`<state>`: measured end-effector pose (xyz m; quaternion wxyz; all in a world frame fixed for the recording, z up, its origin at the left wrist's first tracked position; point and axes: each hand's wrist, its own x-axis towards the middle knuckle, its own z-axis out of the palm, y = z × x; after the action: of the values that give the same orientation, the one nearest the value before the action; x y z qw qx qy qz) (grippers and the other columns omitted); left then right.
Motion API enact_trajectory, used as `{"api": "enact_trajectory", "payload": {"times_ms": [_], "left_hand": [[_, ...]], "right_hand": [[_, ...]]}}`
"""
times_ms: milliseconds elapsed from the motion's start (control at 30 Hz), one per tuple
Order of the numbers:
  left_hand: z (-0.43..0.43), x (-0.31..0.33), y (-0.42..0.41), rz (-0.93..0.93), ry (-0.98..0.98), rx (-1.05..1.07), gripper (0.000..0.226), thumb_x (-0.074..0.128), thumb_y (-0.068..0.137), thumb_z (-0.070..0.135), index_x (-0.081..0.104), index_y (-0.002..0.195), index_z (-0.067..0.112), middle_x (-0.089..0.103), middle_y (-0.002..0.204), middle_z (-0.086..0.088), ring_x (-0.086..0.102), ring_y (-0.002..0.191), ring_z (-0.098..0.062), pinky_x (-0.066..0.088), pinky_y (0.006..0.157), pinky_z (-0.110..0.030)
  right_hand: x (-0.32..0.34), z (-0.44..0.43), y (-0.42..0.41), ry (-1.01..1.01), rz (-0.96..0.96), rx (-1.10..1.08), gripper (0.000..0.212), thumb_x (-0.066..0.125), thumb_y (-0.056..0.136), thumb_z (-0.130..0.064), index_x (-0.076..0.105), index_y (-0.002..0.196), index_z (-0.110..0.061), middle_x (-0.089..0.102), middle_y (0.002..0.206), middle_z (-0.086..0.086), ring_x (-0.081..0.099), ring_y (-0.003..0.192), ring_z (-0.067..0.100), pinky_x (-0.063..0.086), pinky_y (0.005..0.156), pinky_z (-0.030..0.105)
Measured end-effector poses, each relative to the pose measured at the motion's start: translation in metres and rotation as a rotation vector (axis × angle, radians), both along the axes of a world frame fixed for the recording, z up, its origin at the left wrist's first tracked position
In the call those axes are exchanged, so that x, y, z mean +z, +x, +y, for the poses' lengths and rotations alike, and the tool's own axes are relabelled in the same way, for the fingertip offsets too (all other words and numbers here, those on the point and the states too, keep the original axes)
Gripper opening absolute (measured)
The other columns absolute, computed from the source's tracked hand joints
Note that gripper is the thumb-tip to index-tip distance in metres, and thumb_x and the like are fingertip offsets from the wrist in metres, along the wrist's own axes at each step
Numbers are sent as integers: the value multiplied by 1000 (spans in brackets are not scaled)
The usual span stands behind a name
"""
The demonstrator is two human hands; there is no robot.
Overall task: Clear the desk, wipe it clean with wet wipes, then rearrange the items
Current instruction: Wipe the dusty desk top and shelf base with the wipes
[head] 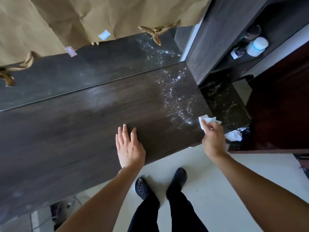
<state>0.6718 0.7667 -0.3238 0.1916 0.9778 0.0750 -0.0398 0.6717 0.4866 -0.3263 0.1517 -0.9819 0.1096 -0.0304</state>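
The dark wooden desk [75, 131] runs across the view with nothing standing on it. White specks [177, 101] are scattered over its right end. My right hand [213, 138] is at the desk's right front corner, shut on a crumpled white wet wipe [206, 121] just right of the specks. My left hand [129, 148] lies flat and open on the desk's front edge, fingers apart, holding nothing.
A mirror [83, 71] partly covered with brown paper [50, 22] backs the desk. A dark shelf unit [222, 39] on the right holds a white bottle [256, 46] and small items. Crumpled white wipes [233, 135] lie below the desk's right end. My feet [160, 183] stand on pale floor.
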Motion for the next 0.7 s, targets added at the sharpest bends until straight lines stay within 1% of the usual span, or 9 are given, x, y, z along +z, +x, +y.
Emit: {"api": "enact_trajectory", "payload": {"times_ms": [67,133,200,267,367,433,533,633,700], "left_hand": [[-14,-4,1,9,-5,58,54,28,81,19,53,127,4,36,146,-23,25,139,-40,20,115,-49],[-19,-8,1,-8,-2,90,56,24,82,20,51,128,4,34,148,-22,23,140,-39,17,116,-49],[-21,-11,0,-41,12,108,53,25,84,19,50,128,4,34,148,-22,22,140,-38,16,116,-49],[-23,-13,1,-49,34,113,51,26,86,18,48,129,4,33,148,-22,21,141,-38,14,117,-48],[-27,-17,1,-25,95,103,50,29,86,17,45,132,3,29,149,-24,18,142,-39,11,118,-47],[-28,-18,1,-17,111,111,50,31,86,16,44,132,2,29,149,-25,17,142,-39,11,117,-48],[-28,-17,1,-23,119,115,51,32,85,16,44,132,2,28,149,-25,17,141,-39,12,117,-49],[-30,-16,3,-38,121,132,50,31,85,17,45,131,1,29,149,-25,19,141,-40,13,116,-49],[-31,-16,3,-44,129,138,50,32,85,16,47,130,1,30,148,-24,19,140,-40,14,116,-49]], "right_hand": [[0,35,-12,67,-23,64,73,56,65,23,59,126,-16,56,97,14,49,92,31,51,68,35],[-5,63,-39,139,24,256,75,59,64,19,57,126,-24,56,96,7,44,89,19,48,69,28],[-5,52,-52,170,40,381,63,54,73,9,57,125,-27,56,95,3,43,86,14,43,68,22],[-7,8,-37,118,-13,362,56,42,78,2,58,123,-26,56,93,5,45,85,16,43,64,24],[-7,-65,12,22,-47,208,61,55,74,19,62,122,-17,55,93,11,53,83,30,52,66,36],[-6,-73,39,22,-53,141,57,59,73,21,64,120,-12,55,92,13,53,81,33,53,66,38],[-4,-38,33,60,-65,264,53,54,76,17,66,118,-12,54,90,11,49,82,28,48,63,30],[-5,-27,-8,126,-33,478,42,43,85,-1,65,119,-14,54,93,5,44,87,14,37,65,20],[-6,-45,1,127,-32,540,48,55,80,10,64,119,-15,54,95,5,45,87,16,37,65,19]]}}
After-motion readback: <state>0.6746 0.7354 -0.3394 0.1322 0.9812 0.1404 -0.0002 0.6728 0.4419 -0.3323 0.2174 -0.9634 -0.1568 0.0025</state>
